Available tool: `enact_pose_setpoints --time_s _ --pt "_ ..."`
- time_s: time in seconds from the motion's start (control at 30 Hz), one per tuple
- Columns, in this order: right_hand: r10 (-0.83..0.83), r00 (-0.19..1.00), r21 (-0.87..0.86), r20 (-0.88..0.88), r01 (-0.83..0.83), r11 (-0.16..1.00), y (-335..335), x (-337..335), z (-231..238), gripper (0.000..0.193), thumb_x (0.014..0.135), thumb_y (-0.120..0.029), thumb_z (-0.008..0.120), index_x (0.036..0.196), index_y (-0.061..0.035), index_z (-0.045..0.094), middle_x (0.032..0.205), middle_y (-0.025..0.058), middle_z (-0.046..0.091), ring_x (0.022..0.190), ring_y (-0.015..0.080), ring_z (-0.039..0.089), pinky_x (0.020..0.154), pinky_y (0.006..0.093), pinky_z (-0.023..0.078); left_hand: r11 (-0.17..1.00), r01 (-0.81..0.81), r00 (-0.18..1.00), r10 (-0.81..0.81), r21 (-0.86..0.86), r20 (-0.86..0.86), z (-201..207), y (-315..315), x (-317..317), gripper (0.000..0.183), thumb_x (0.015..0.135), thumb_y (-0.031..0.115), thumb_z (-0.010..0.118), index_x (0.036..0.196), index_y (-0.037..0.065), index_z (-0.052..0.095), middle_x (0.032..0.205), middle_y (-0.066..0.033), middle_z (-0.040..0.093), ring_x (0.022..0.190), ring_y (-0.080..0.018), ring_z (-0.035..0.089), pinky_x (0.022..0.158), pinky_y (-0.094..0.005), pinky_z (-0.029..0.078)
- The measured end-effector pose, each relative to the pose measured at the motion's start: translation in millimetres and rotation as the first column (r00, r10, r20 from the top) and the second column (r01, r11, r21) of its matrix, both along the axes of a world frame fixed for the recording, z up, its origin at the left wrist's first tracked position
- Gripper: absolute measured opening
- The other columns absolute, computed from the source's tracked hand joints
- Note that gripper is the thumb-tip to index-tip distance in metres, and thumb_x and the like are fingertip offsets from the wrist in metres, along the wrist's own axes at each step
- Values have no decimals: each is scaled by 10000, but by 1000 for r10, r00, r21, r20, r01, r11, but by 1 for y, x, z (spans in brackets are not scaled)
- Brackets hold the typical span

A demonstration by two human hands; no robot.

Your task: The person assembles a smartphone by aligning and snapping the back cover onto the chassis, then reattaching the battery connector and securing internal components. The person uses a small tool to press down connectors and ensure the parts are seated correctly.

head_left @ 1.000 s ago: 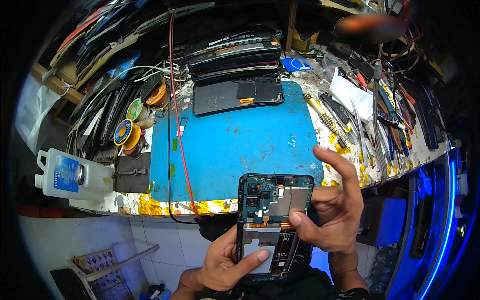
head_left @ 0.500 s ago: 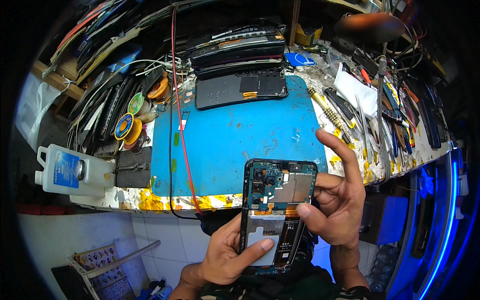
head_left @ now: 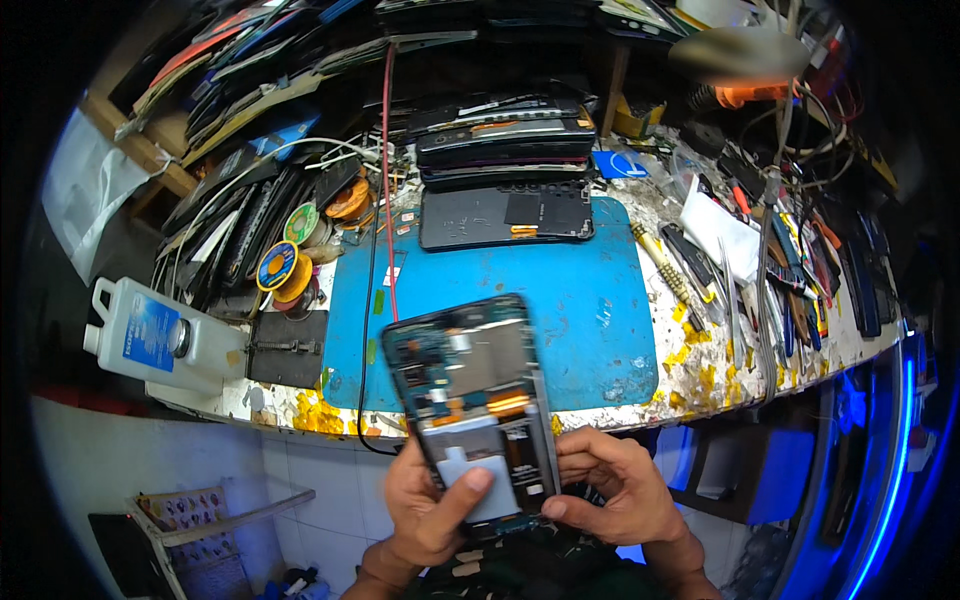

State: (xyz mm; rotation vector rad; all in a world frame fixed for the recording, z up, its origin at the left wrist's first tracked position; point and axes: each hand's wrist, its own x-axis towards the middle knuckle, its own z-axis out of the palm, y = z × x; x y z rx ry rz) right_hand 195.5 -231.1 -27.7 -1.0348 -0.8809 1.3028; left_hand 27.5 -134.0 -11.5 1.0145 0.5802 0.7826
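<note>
An opened smartphone [head_left: 475,375] is tilted up in front of me, its back cover off. Its circuit board and camera modules show at the upper end, with a dark battery [head_left: 522,460] and orange flex cables below. My left hand [head_left: 430,505] grips the lower left side, thumb lying across the pale patch over the battery. At the lower right edge, my right hand [head_left: 620,490] has curled fingers, and its thumb tip is against the phone's side. The fingers behind the phone are hidden.
A blue work mat [head_left: 590,340] covers the bench. At its back lies a black phone back cover [head_left: 470,218] before stacked phones. Left are solder spools [head_left: 277,265] and a white plastic bottle [head_left: 150,335]; right, tweezers and screwdrivers [head_left: 790,265]. A red cable [head_left: 388,190] hangs ahead.
The phone has moved left and up and now leans left. My right hand has come down from the upper right side to the lower right edge, its raised index finger now folded in.
</note>
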Motion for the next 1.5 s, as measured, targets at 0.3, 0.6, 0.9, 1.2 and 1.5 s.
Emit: enact_pose_setpoints --time_s 0.3,0.6,0.9,1.2,1.5 --pt "-659 744 5 115 662 749 -39 31 3 800 674 -372 870 1233 66 501 1045 125 666 888 161 664 771 264 539 900 7 989 -71 437 130 -2 46 15 887 945 238 614 1509 -31 -16 1573 -267 108 1463 -336 175 1193 -425 117" --pt "-742 550 -22 383 808 588 -80 76 8 767 753 -341 767 1340 31 443 1068 74 637 808 114 622 686 240 494 511 -445 817 567 735 101 -41 68 17 550 945 237 597 1352 -35 346 1314 -311 491 1267 -389 495 1086 -532 370" --pt "-608 671 -194 424 723 663 -78 73 20 483 865 -175 669 1291 -2 521 1075 30 609 900 129 583 782 275 470 391 -351 750 661 851 6 -38 64 10 260 986 220 504 1185 61 447 913 -132 556 890 -243 569 1021 -593 415" --pt "-482 804 -329 349 587 740 -37 51 22 645 811 -275 775 1281 67 495 984 110 665 821 172 651 703 295 551 367 -244 761 646 898 -57 -35 61 8 124 966 187 570 1026 95 512 694 -31 570 659 -151 557 879 -478 479" --pt "-122 981 -286 149 160 945 34 30 29 247 922 -42 637 1131 49 542 964 104 702 877 82 640 762 199 497 309 -155 926 376 938 29 -34 73 0 308 747 135 823 998 63 660 959 -82 679 855 -226 645 842 -434 547"
